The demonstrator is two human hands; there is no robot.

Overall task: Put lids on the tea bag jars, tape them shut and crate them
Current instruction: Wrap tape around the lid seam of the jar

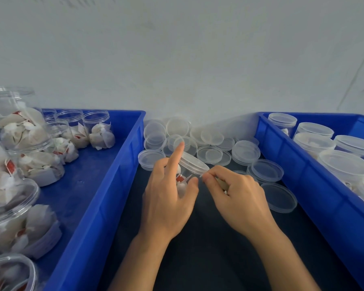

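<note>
My left hand [168,196] grips a clear tea bag jar [182,179] with a clear lid [192,163] on top, tilted to the right; the index finger points up past the lid. My right hand [233,192] pinches something thin and clear, perhaps tape, at the lid's right edge; what it is stays hard to tell. Both hands hover over the dark table [208,248] between two blue crates.
The left blue crate [105,185] holds several open jars [96,131] of tea bags. The right blue crate [315,185] holds several lidded jars [345,164]. Several loose clear lids [245,152] lie piled on the table behind the hands, against a pale wall.
</note>
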